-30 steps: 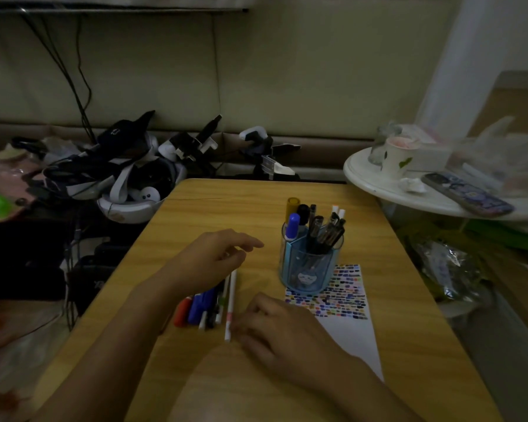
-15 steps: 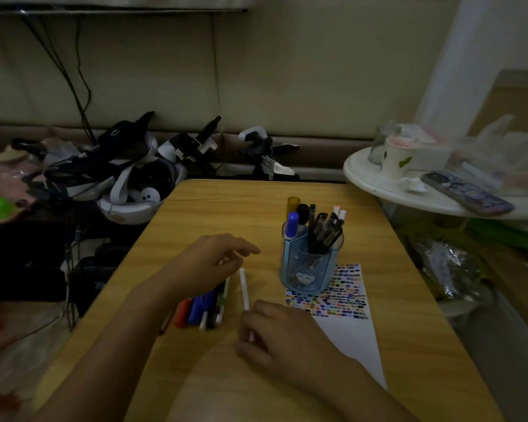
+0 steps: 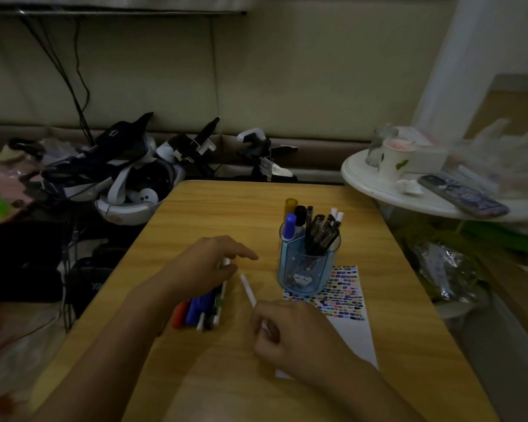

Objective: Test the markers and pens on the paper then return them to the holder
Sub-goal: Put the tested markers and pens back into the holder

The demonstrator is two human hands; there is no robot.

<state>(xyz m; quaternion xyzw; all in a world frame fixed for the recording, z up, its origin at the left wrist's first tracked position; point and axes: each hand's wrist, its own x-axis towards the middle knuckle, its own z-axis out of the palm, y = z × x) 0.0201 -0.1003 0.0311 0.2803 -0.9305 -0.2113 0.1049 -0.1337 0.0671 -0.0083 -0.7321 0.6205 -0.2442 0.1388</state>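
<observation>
A blue translucent holder (image 3: 306,268) with several pens and markers stands on the wooden table (image 3: 256,208). Under and in front of it lies white paper (image 3: 352,328) covered with coloured test marks. My right hand (image 3: 290,328) grips a thin white pen (image 3: 248,289), lifted off the table with its far end pointing up and left. My left hand (image 3: 209,264) rests with relaxed fingers over a bundle of loose markers (image 3: 200,310), red, blue and white, lying on the table.
Headsets, straps and cables (image 3: 119,175) pile up beyond the table's left back corner. A white round side table (image 3: 369,181) at the right carries a cup (image 3: 395,158), a glass and a remote (image 3: 462,194). Plastic bags lie below it.
My right hand picked the white pen up from beside the bundle and swung its far end rightward, away from the markers. My left hand stayed over the bundle.
</observation>
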